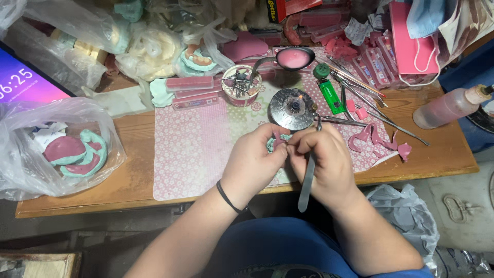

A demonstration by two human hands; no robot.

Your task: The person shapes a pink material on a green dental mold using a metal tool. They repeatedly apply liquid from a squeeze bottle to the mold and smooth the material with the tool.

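Observation:
My left hand (252, 162) grips a small dental cast (274, 142), teal with pink wax, at the table's front edge. Only a sliver of the cast shows between the fingers. My right hand (325, 162) is closed around a slim metal wax tool (307, 184); the handle points down toward me and the tip meets the cast. Both hands touch each other just in front of a round metal burner (292, 108) with a small flame.
A patterned pink mat (195, 144) covers the wooden table (131, 177). Metal instruments (360, 90), a green lighter (329, 95), pink wax scraps (378, 139), a tool cup (241, 85), a ladle of pink wax (293, 58), a squeeze bottle (447, 107), bagged casts (72, 152).

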